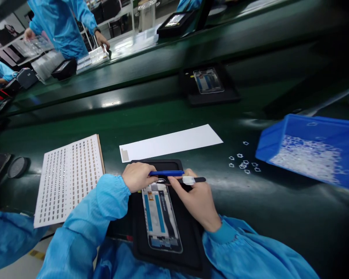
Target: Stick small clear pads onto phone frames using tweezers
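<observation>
My left hand [138, 176] pinches the blue pen-like tool [166, 173] lying crosswise over the top end of the phone frame [161, 217], whose long axis runs toward me in its black tray [192, 248], while my right hand [199, 201] grips the white-tipped tool [193, 179] just beside it.

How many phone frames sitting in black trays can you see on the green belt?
2. One phone frame lies in the near black tray under both hands; another sits in a tray farther up the belt. Others may be hidden.

Electronics assembly line: conveyor belt [168, 66], phone frames [161, 217], smocked workers [64, 27].
</observation>
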### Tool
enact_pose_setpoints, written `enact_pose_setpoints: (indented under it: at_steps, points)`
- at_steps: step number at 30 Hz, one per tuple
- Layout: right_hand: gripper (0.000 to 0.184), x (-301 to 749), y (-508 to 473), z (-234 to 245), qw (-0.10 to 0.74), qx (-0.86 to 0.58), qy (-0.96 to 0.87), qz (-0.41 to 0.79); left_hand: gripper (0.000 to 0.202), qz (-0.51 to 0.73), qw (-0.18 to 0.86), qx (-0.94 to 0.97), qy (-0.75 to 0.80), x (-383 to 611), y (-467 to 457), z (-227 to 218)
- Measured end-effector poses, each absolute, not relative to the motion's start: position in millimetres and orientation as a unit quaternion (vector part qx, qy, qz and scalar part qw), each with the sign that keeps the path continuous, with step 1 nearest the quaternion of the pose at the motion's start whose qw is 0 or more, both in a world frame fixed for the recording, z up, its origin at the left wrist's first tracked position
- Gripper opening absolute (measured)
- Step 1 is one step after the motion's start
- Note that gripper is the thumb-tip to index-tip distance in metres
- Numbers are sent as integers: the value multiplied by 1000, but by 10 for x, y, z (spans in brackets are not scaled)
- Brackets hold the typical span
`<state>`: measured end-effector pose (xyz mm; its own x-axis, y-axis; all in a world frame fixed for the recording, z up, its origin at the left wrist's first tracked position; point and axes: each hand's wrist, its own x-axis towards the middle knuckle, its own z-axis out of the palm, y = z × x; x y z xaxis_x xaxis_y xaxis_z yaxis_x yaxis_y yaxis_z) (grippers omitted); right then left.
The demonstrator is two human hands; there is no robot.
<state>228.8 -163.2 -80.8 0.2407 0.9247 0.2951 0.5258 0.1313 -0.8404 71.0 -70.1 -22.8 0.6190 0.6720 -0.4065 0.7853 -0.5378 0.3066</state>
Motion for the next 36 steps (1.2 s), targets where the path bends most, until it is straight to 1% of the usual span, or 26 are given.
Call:
enact_pose_setpoints:
  at_steps: [5, 15, 19, 22, 24, 26, 28, 30, 32, 34, 36]
  points:
    - [31, 2287, -1619, -808, 461, -632, -586, 209, 22, -119, 238, 869, 417, 711, -699, -234]
    - [31, 2225, -1621, -821, 429, -628, -643, 95, 20, -120, 245, 861, 429, 692, -703, -234]
    - [29, 2216, -1621, -815, 458, -617, -630, 115, 18, -105, 248, 858, 438, 710, -728, -234]
    - [25, 2254, -1618, -822, 536, -619, -550, 165, 18, -26, 272, 851, 448, 609, -814, -212]
    - [21, 2287, -1611, -839, 601, -618, -466, 196, 22, 62, 293, 830, 471, 437, -936, -191]
    - [20, 2308, -1602, -865, 640, -618, -396, 227, 28, 124, 301, 798, 507, 200, -1124, -187]
    - [24, 2305, -1602, -888, 645, -619, -365, 259, 36, 122, 296, 770, 552, -44, -1380, -220]
    - [29, 2280, -1617, -898, 635, -623, -367, 272, 43, 82, 293, 743, 596, -234, -1686, -297]
    - [32, 2244, -1648, -898, 624, -624, -384, 273, 45, 73, 309, 724, 612, -336, -2002, -412]
    - [35, 2211, -1687, -897, 617, -623, -392, 277, 51, 86, 353, 709, 605, -357, -2273, -544]
    - [37, 2195, -1719, -902, 617, -625, -381, 291, 62, 120, 415, 679, 594, -331, -2454, -662]
